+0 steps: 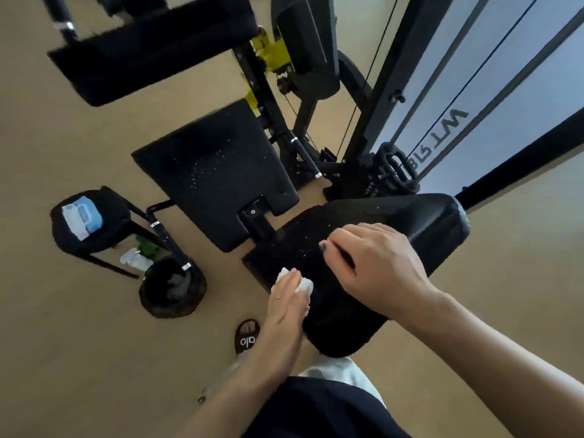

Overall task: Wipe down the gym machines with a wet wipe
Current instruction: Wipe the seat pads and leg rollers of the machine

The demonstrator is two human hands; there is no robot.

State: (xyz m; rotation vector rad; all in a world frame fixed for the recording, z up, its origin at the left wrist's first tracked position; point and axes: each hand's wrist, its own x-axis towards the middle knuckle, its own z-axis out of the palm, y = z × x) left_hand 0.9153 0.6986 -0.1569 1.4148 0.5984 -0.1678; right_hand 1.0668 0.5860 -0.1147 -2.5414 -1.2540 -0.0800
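A black padded rest [420,226] of the gym machine lies right below me. My left hand [286,303] presses a white wet wipe [305,284] flat against the pad's left edge, the wipe showing past my fingertips. My right hand [376,263] rests on top of the same pad, fingers curled over it, holding nothing that I can see. A second black pad, the seat [215,175], sits just beyond, speckled with small light spots.
A pack of wipes [81,216] lies on a small black pad at the left. Below it stands a round black bin [172,290] and a spray bottle [137,257]. The machine's frame, cables and weight stack [392,172] rise at the right. Tan floor surrounds everything.
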